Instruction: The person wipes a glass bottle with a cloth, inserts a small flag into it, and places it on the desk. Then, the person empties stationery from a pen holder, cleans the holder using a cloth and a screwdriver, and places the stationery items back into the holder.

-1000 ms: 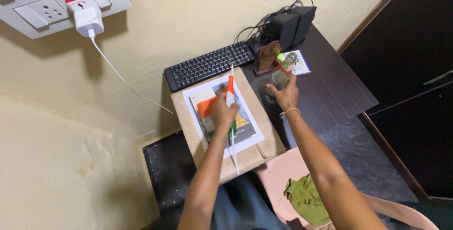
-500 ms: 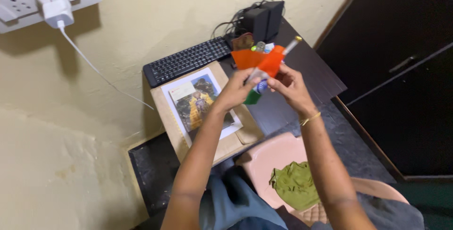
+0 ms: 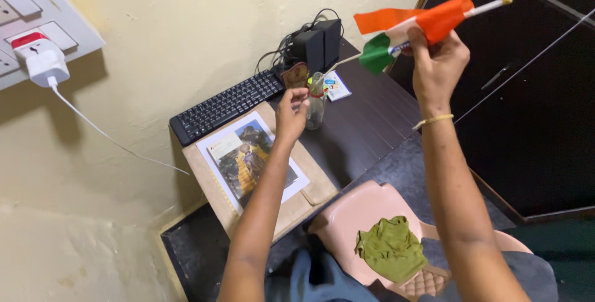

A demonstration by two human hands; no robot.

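One dark desk [image 3: 372, 116] against yellow wall [image 3: 186, 23]; right hand [image 3: 437, 60] grips flag [image 3: 415, 23], left hand [image 3: 291, 106] loosely curled.

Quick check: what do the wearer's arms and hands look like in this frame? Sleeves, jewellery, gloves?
Both forearms are bare, no sleeves in view, no gloves. The right hand has a thin yellow bangle at the wrist. The left hand shows no ring, watch or band that I can make out.

Black keyboard [image 3: 224, 105] at wall, speakers [image 3: 317, 41] behind w/ cables. Booklet [image 3: 251, 160] on cardboard box [image 3: 217, 181]. White charger [image 3: 43, 61] plugged in. Green cloth [image 3: 390, 247] on pink chair [image 3: 356, 206].
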